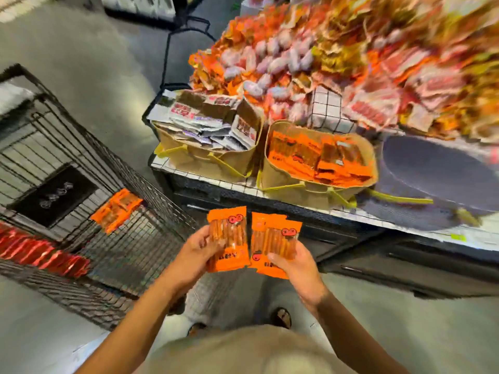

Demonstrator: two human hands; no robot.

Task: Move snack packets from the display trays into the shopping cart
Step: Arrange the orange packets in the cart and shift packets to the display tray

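Your left hand (198, 248) grips one orange packet (228, 240); your right hand (293, 267) grips a second packet (274, 242), beside the cart (113, 238)

Heavy motion blur smears the heaped snack display (351, 63) at upper right, so no single packet up there can be told apart, and the frame's top and right edges cut it off. The shopping cart (81, 184) runs out past the left edge, its wire streaked. The red packets (40, 252) in it are just a smear. Print on the orange packet in the left hand (189, 255) is too small to read, and fingers of the right hand (294, 268) cover the lower corner of its packets
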